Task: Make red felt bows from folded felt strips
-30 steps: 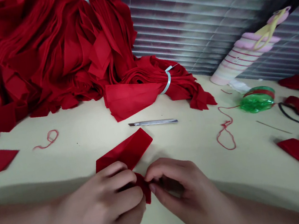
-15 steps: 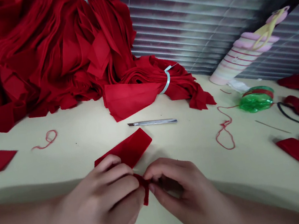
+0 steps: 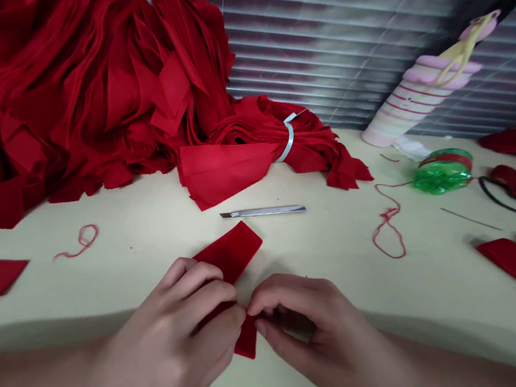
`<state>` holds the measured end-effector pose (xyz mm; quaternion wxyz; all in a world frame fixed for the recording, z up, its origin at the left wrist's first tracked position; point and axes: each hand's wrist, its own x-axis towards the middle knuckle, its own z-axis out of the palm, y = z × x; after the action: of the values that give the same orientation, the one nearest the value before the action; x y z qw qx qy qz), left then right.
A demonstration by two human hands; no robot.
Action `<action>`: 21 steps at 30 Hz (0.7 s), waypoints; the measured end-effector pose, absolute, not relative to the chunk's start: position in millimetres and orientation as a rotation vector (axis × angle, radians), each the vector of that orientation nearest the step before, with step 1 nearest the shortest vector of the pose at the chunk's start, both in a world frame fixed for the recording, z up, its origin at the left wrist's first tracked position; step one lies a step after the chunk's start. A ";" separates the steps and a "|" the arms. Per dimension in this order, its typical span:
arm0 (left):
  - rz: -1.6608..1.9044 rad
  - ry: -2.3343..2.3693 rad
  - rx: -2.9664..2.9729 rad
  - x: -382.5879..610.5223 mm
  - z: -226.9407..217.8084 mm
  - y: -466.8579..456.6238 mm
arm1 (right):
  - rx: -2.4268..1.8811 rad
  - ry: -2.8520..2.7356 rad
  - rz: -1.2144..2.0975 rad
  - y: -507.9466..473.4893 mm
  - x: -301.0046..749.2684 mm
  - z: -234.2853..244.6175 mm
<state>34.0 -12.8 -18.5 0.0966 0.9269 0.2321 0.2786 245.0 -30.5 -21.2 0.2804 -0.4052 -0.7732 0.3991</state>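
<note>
Red cloth strip [image 3: 234, 249] lay on the table [image 3: 327, 235], partly beneath the left hand [image 3: 174, 345], whose curled, closely grouped fingers held cloth, apparently to steady it. Right hand [image 3: 312, 328]: thumb and forefinger nearly together at the edge of a lower red flap [image 3: 247, 344], likely for fine control; couldn't tell whether they pinched it. Strip's long axis slanted, far end pointing away and rightward; flap pointed toward the wearer.

I get a dim, slightly soft view: diffuse shadows on the smooth cream tabletop [image 3: 170, 226] beside the bare fingers [image 3: 210, 296], pale glare on the grey slatted blind [image 3: 312, 36] beyond
</note>
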 end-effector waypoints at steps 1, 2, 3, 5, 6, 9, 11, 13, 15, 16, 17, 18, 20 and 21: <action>0.814 0.686 2.744 34.2 -18.5 -12.7 | -1.086 -2.074 1.071 -30.6 245.3 -21.4; 0.808 0.679 2.744 34.4 -18.5 -12.7 | -1.084 -2.077 1.072 -30.7 245.5 -21.5; 0.803 0.678 2.744 34.7 -18.4 -12.7 | -1.086 -2.081 1.071 -30.7 245.8 -21.6; 0.812 0.677 2.743 35.5 -18.0 -12.6 | -1.087 -2.088 1.066 -30.6 246.1 -21.5; 0.821 0.680 2.741 35.9 -17.8 -12.5 | -1.086 -2.091 1.063 -30.5 246.1 -21.4; 0.864 0.668 2.740 36.7 -17.1 -12.3 | -1.088 -2.090 1.055 -30.2 246.0 -21.0; 0.883 0.662 2.742 36.8 -16.6 -12.1 | -1.091 -2.090 1.060 -30.4 246.1 -20.7; 0.898 0.655 2.749 36.7 -16.0 -12.2 | -1.094 -2.092 1.067 -30.6 246.2 -20.4; 0.908 0.645 2.752 36.4 -15.4 -12.4 | -1.100 -2.092 1.070 -30.5 246.2 -20.2; 0.908 0.644 2.753 36.3 -15.2 -12.6 | -1.102 -2.092 1.069 -30.3 246.1 -20.3; 0.902 0.643 2.755 36.2 -15.1 -12.7 | -1.102 -2.092 1.068 -30.0 246.0 -20.5; 0.893 0.641 2.759 36.0 -15.3 -12.8 | -1.100 -2.092 1.067 -29.7 245.8 -20.8; 0.865 0.640 2.780 35.9 -15.8 -12.9 | -1.092 -2.088 1.061 -29.2 245.4 -21.3; 0.855 0.634 2.790 36.0 -16.1 -12.8 | -1.089 -2.089 1.056 -29.1 245.3 -21.5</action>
<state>36.0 -12.8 -16.1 0.0777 0.9315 0.2118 0.2853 245.3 -29.1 -21.5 0.2764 -0.4054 -0.7776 0.3931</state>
